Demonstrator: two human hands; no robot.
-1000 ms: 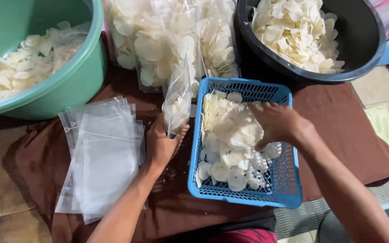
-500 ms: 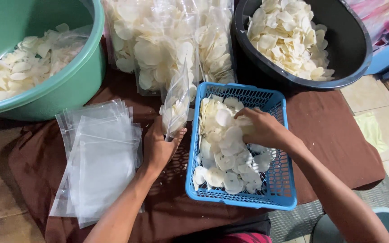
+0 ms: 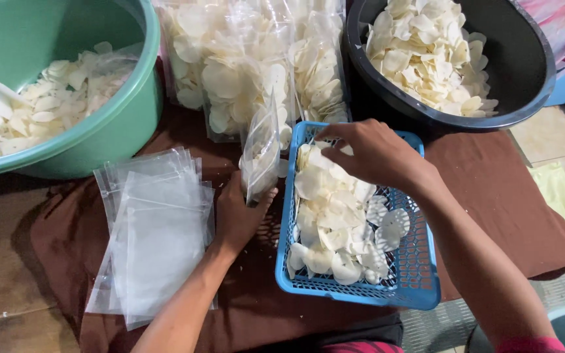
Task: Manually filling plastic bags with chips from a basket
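My left hand [image 3: 237,216] grips the bottom of a small clear plastic bag [image 3: 261,153] partly filled with pale round chips, held upright beside the blue basket [image 3: 420,261]. My right hand [image 3: 371,153] hovers over the far end of the basket, fingers curled on a few chips from the pile of chips [image 3: 335,216] inside it. The basket stands on a brown cloth [image 3: 492,189].
A stack of empty clear bags [image 3: 155,235] lies left of my left hand. A green tub [image 3: 109,124] with chips is at far left, filled chip bags [image 3: 256,59] stand at the back, and a black basin [image 3: 518,72] of chips is at far right.
My right hand has lifted from the middle of the chip pile toward the basket's far end, nearer the bag. My left hand keeps the bag upright.
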